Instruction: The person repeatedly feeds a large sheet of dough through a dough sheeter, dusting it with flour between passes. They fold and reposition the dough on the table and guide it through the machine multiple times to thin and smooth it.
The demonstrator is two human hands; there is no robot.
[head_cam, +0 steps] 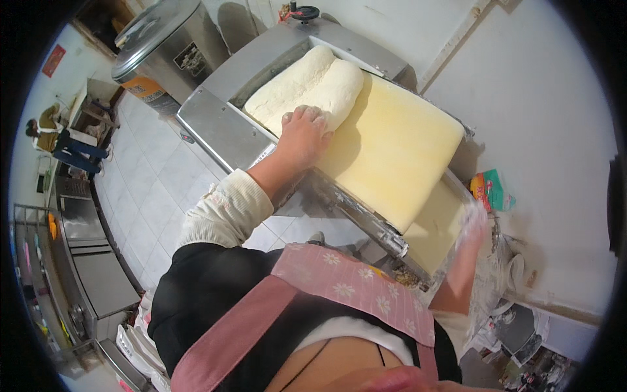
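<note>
A thick, folded mass of pale dough (308, 88) lies in the metal trough of a dough sheeting machine (223, 130). My left hand (306, 134) rests on the near edge of that dough, its fingertips bent and dusted with flour. Smooth yellowish dough or a belt surface (392, 142) slopes from the trough towards me; which of the two I cannot tell. Low on the right, my right hand (475, 223) is floury and blurred, beside the lower tray's right edge. Whether it holds anything does not show.
A large steel drum (166, 54) stands behind the machine at the upper left. A green and orange packet (492, 190) is by the wall on the right. Another person (63, 139) stands far off at the left, near counters. White sacks (142, 357) lie at the lower left.
</note>
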